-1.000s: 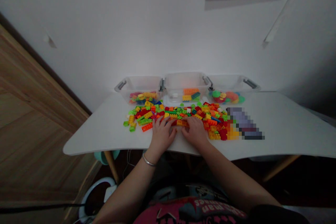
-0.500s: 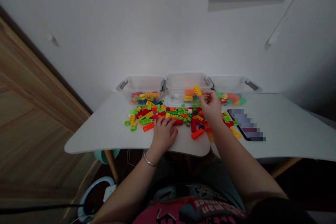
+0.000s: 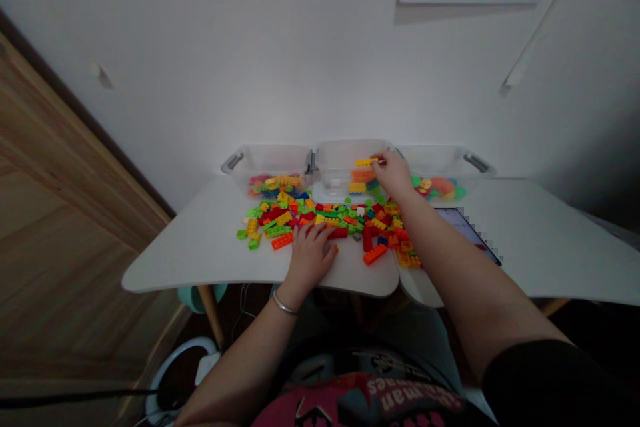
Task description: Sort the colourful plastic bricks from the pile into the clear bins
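Observation:
Between the fingertips of my right hand (image 3: pixel 394 175) is a yellow toy brick (image 3: pixel 365 163), held level over the middle clear plastic bin (image 3: pixel 333 155). Inside that bin, an orange brick (image 3: pixel 362 175) and a yellow brick (image 3: pixel 357 187) show through the wall, with a dark blue one beside them. My left hand (image 3: pixel 311 252) rests with fingers spread at the near edge of a pile of mixed toy bricks (image 3: pixel 336 217). Its fingertips touch the pile near a long red brick (image 3: pixel 339 233). A silver bangle (image 3: pixel 285 303) circles the left wrist.
The left bin (image 3: pixel 273 159) and the right bin (image 3: pixel 440 159) hold mixed coloured pieces. A phone (image 3: pixel 463 223) lies right of the pile, partly behind my right forearm. Two white tables (image 3: pixel 195 240) meet near the middle. The wall rises directly behind the bins.
My right hand has moved forward and slightly left from above the pile to over the middle bin. The yellow brick has turned from slanted to level. My left hand stays put.

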The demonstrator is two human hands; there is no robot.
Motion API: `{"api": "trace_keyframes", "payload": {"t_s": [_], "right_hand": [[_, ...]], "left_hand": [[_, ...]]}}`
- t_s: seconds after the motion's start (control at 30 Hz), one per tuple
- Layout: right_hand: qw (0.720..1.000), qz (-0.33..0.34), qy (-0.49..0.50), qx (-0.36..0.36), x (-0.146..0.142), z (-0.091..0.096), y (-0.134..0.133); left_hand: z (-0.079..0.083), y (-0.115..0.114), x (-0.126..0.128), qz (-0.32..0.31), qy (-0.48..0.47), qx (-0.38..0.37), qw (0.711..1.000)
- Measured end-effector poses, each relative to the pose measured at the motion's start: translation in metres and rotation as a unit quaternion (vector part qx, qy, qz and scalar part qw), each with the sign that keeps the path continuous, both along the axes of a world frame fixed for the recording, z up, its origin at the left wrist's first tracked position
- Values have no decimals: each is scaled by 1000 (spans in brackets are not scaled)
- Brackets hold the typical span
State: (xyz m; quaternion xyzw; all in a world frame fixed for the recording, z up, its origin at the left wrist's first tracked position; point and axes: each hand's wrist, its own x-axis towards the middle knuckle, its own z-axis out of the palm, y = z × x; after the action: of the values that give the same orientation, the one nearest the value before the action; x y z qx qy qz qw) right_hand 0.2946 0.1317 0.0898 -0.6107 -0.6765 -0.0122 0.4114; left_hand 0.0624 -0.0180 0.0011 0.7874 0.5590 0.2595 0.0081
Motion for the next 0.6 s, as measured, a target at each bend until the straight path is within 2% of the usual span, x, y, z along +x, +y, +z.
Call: {"api": "trace_keyframes", "payload": {"t_s": [0.3, 0.47, 0.6], "right_hand": [[986, 4, -163, -46, 6, 1, 3], [989, 40, -133, -56, 9, 3, 3], [996, 69, -56, 17, 13, 6, -11]], "left_hand": [[-1, 0, 0, 3, -6, 0, 1000], [0, -1, 0, 1, -4, -3, 1000], [1, -1, 1, 2, -5, -7, 1000]]}}
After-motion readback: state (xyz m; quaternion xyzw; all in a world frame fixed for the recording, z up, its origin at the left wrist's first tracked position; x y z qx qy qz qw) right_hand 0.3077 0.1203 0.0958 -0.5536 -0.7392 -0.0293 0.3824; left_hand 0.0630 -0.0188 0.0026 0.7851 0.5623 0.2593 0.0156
